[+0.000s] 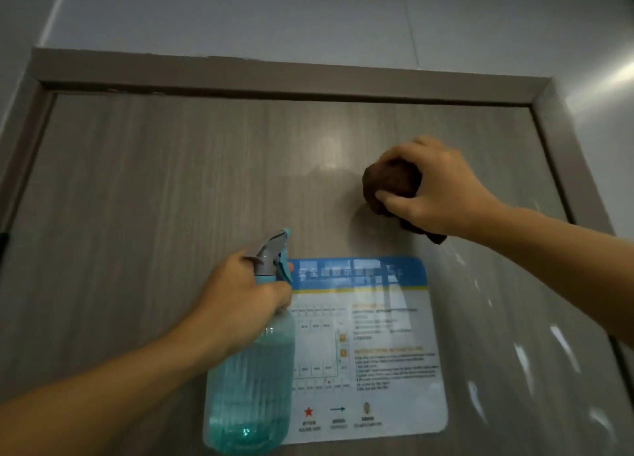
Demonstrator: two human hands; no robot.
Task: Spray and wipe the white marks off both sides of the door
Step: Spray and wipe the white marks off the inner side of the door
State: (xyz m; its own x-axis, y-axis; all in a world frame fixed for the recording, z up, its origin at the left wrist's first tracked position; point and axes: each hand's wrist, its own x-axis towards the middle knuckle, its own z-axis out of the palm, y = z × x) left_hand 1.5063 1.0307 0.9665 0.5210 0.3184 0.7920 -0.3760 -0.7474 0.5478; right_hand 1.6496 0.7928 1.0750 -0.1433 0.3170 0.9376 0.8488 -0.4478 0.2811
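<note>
A grey wood-grain door (154,188) fills the view, shut in its frame. My right hand (432,191) grips a bunched brown cloth (391,184) and presses it against the door's upper right part. My left hand (240,298) holds the neck of a translucent teal spray bottle (254,383), its grey nozzle pointing up and right at the door. White streaks (559,346) run down the door's right side below my right forearm.
A blue and white laminated notice (377,352) is stuck to the door's middle, partly behind the bottle. The grey door frame (274,78) borders the top and sides. A pale tiled wall (308,16) rises above it.
</note>
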